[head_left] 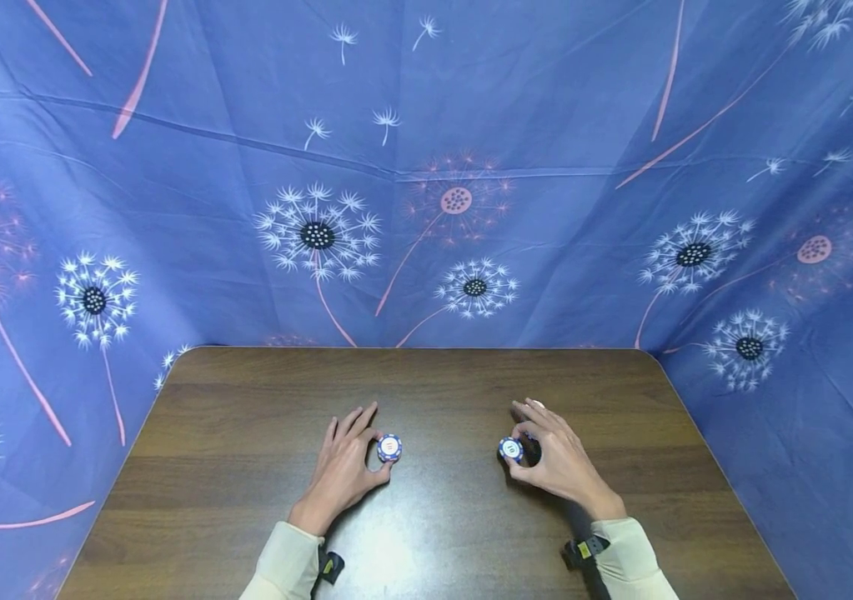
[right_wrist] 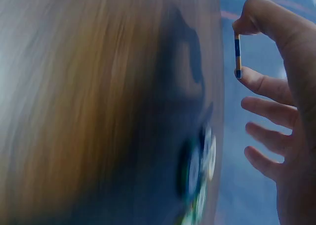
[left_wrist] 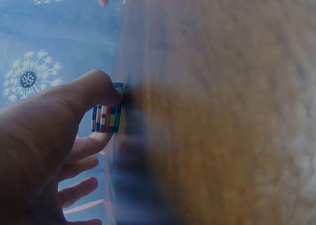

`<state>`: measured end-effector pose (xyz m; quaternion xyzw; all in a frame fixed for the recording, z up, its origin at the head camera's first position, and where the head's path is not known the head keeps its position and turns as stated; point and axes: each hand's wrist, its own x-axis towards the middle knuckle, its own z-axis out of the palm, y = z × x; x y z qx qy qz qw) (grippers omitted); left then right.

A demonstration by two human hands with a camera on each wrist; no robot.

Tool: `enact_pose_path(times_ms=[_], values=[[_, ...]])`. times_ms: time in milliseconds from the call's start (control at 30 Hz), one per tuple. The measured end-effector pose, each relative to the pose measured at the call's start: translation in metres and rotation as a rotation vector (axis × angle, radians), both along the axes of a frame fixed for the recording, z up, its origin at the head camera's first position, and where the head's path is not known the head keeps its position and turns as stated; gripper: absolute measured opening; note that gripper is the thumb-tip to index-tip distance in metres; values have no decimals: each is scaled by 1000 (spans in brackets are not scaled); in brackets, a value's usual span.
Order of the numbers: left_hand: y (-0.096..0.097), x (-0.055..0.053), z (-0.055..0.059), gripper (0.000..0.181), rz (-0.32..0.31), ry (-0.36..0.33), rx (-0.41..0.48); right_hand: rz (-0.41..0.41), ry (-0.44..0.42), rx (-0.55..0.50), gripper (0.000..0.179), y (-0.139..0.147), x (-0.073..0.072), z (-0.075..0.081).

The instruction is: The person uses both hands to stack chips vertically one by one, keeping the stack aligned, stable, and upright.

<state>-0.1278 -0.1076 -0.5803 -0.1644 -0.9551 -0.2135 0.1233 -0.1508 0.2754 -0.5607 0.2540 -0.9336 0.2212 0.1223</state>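
My left hand (head_left: 345, 467) holds a short stack of poker chips (head_left: 389, 447) near the middle of the table, thumb on one side and index finger on the other. In the left wrist view the stack (left_wrist: 105, 117) shows edges of blue, white, red and green. My right hand (head_left: 557, 454) pinches a single blue-and-white poker chip (head_left: 511, 450) by its rim between thumb and index finger. Seen edge-on in the right wrist view, this chip (right_wrist: 238, 56) is raised off the table, with the other fingers spread. Loose chips (right_wrist: 193, 173) lie on the table below the right hand, blurred there and mostly hidden by it in the head view.
The brown wooden table (head_left: 246, 400) has rounded far corners. A blue cloth (head_left: 584, 108) with a dandelion print hangs behind it and along both sides. Bright glare lies on the tabletop between the forearms. Each wrist wears a dark strap (head_left: 587, 548).
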Motion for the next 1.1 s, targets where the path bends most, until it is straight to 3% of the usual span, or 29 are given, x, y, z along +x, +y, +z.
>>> enact_pose_path(times_ms=[333,733,1100], values=[[0,0,-1,40,7,-17,-5,175,23,10,32,-67,-18,2],[0,0,-3,41,13,-17,-19,243,-20,85,31,-116,-29,4],[-1,-1,-2,43,3,-23,-26,312,24,141,36,-153,-35,6]])
